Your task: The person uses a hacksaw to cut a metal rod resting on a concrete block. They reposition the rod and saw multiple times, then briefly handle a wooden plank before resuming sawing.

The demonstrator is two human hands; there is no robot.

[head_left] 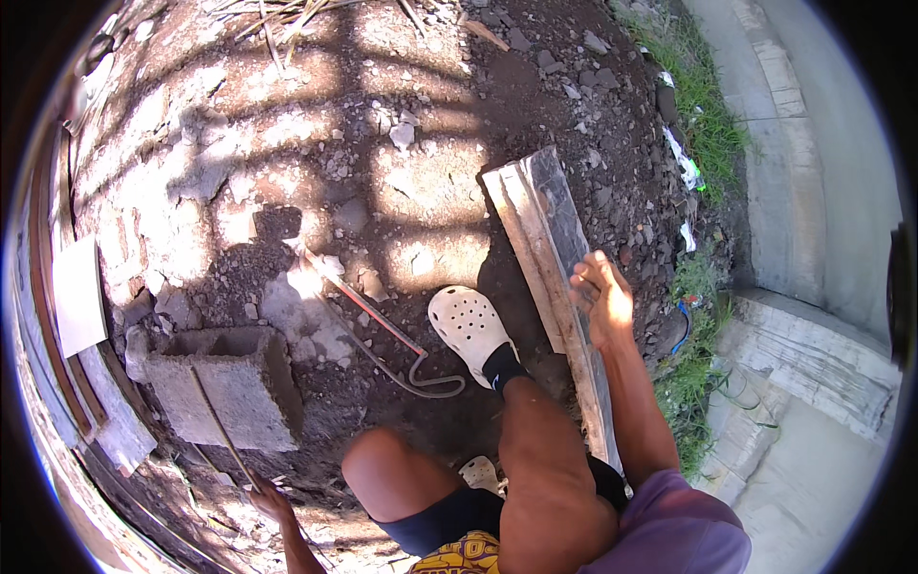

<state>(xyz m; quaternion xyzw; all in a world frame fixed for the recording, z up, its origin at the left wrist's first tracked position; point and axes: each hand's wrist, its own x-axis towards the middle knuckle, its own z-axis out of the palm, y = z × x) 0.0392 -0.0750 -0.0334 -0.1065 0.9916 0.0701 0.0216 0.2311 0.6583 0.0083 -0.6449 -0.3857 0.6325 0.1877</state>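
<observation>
My left hand point(273, 502), at the lower left, is closed around the lower end of a thin metal rod point(220, 423). The rod slants up and left across the face of a grey hollow concrete block point(215, 392). On the right, my right hand point(604, 298) has its fingers apart and slightly bent, with nothing seen in it. It is beside the upper part of a long wooden beam point(547, 253) with a dark side face; whether it touches the beam I cannot tell. What looks like a hacksaw point(368, 306), with a red blade and bent grey frame, lies on the dirt between my hands.
My foot in a white clog point(469, 325) stands beside the beam. A pale board point(78, 297) and long strips lie at the left. Rubble covers the ground, with dry sticks point(287, 17) at the far side. Grass point(703, 96) and a concrete ledge point(779, 201) line the right.
</observation>
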